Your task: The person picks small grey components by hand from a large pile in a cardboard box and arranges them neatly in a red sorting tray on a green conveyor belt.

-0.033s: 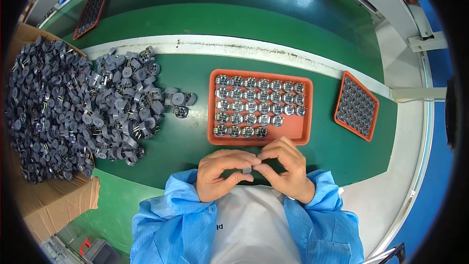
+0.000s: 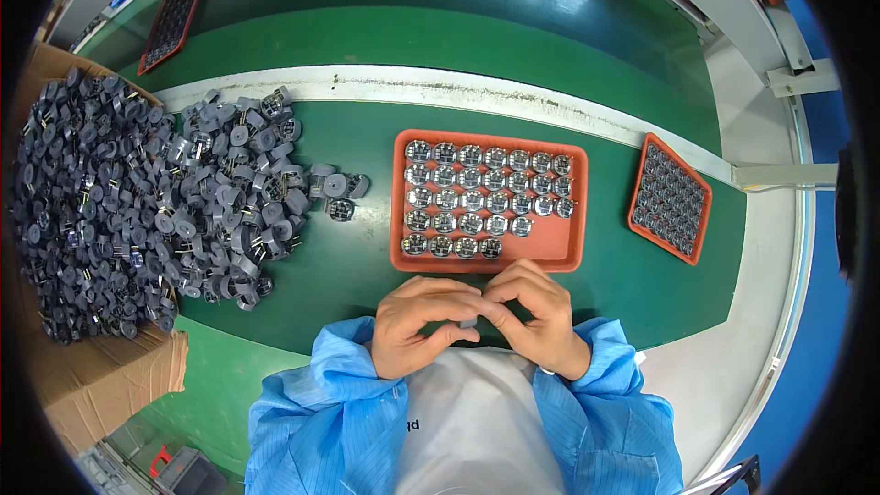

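My left hand (image 2: 412, 321) is closed, its thumb and fingers pinching a small grey component (image 2: 468, 323), mostly hidden by the fingers. From the other side, my right hand (image 2: 533, 316) meets it, with thumb and fingertips closed together at the same component. Both hands are held just in front of an orange-red tray (image 2: 550, 246). Rows of round components (image 2: 469, 199), their silvery, pinned sides up, fill much of that tray. Its lower right part shows bare bottom.
A big heap of loose grey round components (image 2: 234, 192) spills from a cardboard box (image 2: 119, 385) at the left. A few strays (image 2: 340, 210) lie nearer the tray. Another filled tray (image 2: 671, 202) stands at the right, one more (image 2: 172, 23) at the far left, beyond a white ledge (image 2: 403, 82).
My right fingertips have shifted slightly left, over the left fingertips. The trays and the heap are unchanged.
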The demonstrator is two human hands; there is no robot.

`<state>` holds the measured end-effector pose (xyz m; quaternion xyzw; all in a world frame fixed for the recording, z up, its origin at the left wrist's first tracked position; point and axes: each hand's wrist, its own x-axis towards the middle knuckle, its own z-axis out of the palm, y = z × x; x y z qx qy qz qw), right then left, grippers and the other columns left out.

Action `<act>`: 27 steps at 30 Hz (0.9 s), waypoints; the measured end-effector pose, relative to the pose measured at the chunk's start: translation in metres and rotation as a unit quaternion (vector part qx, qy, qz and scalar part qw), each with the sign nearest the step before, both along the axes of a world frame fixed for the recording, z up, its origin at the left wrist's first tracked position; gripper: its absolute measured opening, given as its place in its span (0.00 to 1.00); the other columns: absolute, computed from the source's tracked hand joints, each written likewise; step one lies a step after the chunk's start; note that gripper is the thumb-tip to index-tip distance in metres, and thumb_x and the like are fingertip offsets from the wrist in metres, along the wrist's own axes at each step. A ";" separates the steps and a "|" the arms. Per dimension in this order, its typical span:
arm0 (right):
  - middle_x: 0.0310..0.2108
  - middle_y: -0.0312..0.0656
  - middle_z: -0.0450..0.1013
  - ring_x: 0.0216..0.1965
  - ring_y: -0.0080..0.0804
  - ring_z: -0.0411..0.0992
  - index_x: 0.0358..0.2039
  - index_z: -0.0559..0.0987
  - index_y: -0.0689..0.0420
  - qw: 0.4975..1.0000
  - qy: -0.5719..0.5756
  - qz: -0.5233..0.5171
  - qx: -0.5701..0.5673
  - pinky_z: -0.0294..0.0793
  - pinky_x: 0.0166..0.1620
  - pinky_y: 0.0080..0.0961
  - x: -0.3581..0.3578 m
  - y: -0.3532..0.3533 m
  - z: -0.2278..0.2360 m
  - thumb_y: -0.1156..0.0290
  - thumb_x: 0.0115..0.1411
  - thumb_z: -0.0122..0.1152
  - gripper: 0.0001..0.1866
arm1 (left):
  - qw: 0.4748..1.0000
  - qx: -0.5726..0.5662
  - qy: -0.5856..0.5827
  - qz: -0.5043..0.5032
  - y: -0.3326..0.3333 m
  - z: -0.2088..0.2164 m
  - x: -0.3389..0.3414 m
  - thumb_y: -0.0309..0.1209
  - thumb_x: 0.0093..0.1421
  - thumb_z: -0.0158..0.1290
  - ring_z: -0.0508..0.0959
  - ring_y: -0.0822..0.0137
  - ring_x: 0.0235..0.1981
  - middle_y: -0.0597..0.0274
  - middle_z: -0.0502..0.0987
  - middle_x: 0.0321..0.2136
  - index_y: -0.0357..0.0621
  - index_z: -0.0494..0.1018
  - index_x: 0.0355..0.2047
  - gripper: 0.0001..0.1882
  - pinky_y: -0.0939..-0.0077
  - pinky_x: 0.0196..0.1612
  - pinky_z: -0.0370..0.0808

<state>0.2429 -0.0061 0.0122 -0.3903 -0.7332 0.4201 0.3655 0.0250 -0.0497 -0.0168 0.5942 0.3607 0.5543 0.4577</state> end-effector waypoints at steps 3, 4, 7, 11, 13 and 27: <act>0.37 0.42 0.83 0.35 0.31 0.78 0.38 0.86 0.64 0.989 0.052 -0.014 -0.138 0.74 0.36 0.27 0.002 -0.005 -0.004 0.84 0.62 0.75 0.06 | 0.999 0.000 -0.018 -0.030 0.005 0.000 0.002 0.15 0.57 0.71 0.89 0.49 0.53 0.48 0.89 0.51 0.39 0.82 0.51 0.22 0.57 0.54 0.86; 0.37 0.40 0.83 0.36 0.26 0.77 0.39 0.86 0.63 0.981 0.060 -0.019 -0.184 0.74 0.38 0.25 0.005 -0.006 -0.001 0.84 0.64 0.74 0.05 | 0.998 -0.023 -0.050 -0.032 0.002 -0.007 0.004 0.18 0.56 0.73 0.88 0.48 0.55 0.49 0.88 0.55 0.40 0.82 0.50 0.21 0.57 0.55 0.84; 0.36 0.40 0.82 0.36 0.29 0.78 0.36 0.85 0.63 0.989 0.039 -0.063 -0.129 0.75 0.38 0.28 0.010 -0.002 0.009 0.84 0.64 0.74 0.05 | 0.997 0.038 0.070 0.012 0.013 0.008 0.001 0.20 0.57 0.75 0.86 0.42 0.57 0.43 0.86 0.56 0.41 0.80 0.53 0.24 0.53 0.55 0.82; 0.38 0.42 0.81 0.40 0.45 0.77 0.34 0.85 0.59 0.956 -0.224 -0.067 0.175 0.75 0.44 0.40 0.037 0.031 0.026 0.80 0.55 0.77 0.08 | 0.873 0.089 0.411 0.249 0.024 0.014 -0.018 0.23 0.52 0.75 0.78 0.42 0.59 0.45 0.78 0.61 0.42 0.80 0.57 0.30 0.50 0.59 0.75; 0.38 0.40 0.79 0.42 0.43 0.76 0.34 0.85 0.57 0.920 -0.305 -0.065 0.239 0.72 0.44 0.40 0.039 0.040 0.034 0.77 0.53 0.74 0.07 | 0.811 0.046 0.500 0.300 0.036 0.010 -0.029 0.21 0.54 0.73 0.74 0.38 0.64 0.40 0.71 0.65 0.41 0.76 0.63 0.35 0.49 0.61 0.75; 0.36 0.35 0.74 0.42 0.37 0.74 0.35 0.85 0.53 0.901 -0.346 -0.026 0.261 0.69 0.44 0.37 0.032 0.048 0.010 0.71 0.54 0.67 0.07 | 0.764 0.033 0.585 0.272 0.057 -0.009 -0.054 0.29 0.61 0.71 0.77 0.41 0.55 0.45 0.74 0.58 0.39 0.75 0.58 0.27 0.49 0.53 0.77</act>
